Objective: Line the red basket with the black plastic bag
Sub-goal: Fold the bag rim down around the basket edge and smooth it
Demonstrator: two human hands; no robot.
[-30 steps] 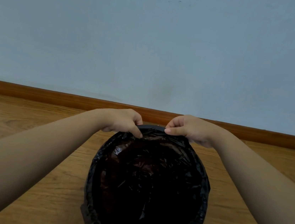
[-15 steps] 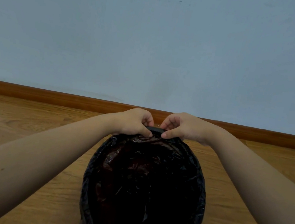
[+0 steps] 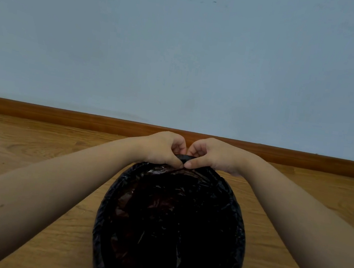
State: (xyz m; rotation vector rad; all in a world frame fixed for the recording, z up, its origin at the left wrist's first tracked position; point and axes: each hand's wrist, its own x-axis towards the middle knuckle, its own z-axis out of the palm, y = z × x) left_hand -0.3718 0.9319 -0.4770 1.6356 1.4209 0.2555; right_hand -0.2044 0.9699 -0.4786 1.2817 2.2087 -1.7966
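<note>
Since a second ago, our two hands are meeting: left hand (image 3: 165,149) and right hand (image 3: 211,154) are pinching one black plastic bag (image 3: 172,222) over one basket's far rim on the floor (image 3: 36,150).

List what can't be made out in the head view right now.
- Basket: its walls and far rim are hidden under the bag; only a faint reddish tint shows through.
- Near rim of the bag: cut off by the bottom edge.
- Fingertips of left hand and right hand: curled behind the far rim, so how they grip is unclear.
- Bag bottom: too dark to tell.
</note>
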